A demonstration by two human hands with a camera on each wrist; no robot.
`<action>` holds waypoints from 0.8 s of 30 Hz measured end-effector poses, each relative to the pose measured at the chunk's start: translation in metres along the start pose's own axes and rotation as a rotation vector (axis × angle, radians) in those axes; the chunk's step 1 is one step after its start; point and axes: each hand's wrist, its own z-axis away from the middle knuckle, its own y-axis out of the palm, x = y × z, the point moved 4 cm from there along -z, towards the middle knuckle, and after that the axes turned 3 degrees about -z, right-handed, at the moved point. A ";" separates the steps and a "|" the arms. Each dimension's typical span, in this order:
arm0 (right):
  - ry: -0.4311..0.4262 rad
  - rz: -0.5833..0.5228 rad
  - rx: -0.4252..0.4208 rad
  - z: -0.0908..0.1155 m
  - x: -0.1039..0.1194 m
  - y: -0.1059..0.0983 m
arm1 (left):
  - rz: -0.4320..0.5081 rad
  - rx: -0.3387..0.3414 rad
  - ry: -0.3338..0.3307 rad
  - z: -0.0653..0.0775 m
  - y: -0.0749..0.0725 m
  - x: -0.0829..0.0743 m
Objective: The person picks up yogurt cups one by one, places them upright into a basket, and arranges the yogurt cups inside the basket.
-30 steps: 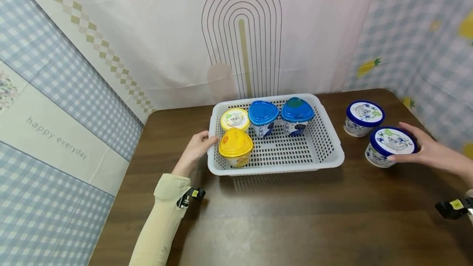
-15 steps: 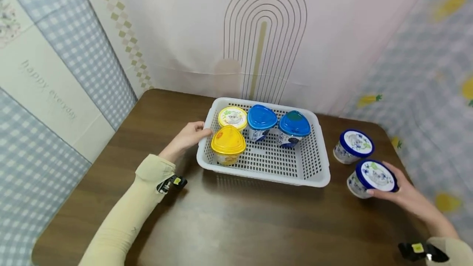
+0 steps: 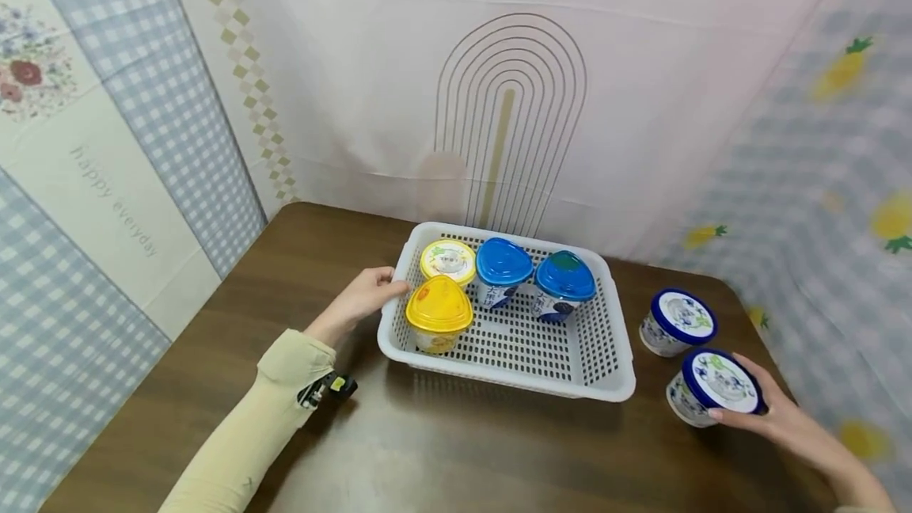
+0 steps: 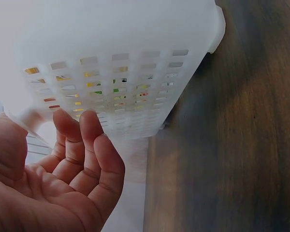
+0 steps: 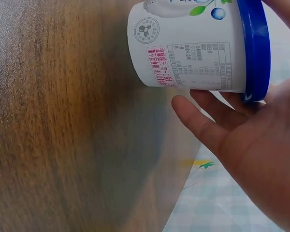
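My left hand (image 3: 363, 299) holds the left end of a white perforated plastic basket (image 3: 513, 382), thumb over the rim; the left wrist view shows its fingers (image 4: 106, 166) curled beside the outer wall. In the basket stand a yellow-lidded tub (image 3: 439, 311), a tub with a white, yellow-rimmed lid (image 3: 447, 261) and two blue-lidded yogurt cups (image 3: 503, 264). At the right, my right hand (image 3: 780, 418) grips a round yogurt tub (image 3: 720, 386) with a dark blue lid rim, thumb and fingers on opposite sides. The right wrist view shows its printed side label (image 5: 198, 58).
A second round yogurt tub (image 3: 677, 323) stands just behind the gripped one, right of the basket. The wooden table (image 3: 456, 457) runs back to a patterned cloth wall (image 3: 342, 101), with checked cloth (image 3: 819, 275) along the right side.
The head view has shifted, so the basket and tubs appear further left and lower. The left hand stays on the basket and the right hand on the yogurt tub.
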 end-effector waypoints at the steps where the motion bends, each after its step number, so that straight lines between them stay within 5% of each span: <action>1: -0.010 0.005 -0.002 -0.001 0.002 -0.001 | 0.005 -0.004 -0.005 0.001 0.000 0.001; 14: 0.007 0.001 0.002 -0.003 0.005 0.007 | 0.006 -0.023 -0.035 0.007 -0.002 0.012; 24: 0.037 0.022 -0.003 0.002 0.005 0.001 | 0.031 0.001 -0.038 0.000 0.002 0.003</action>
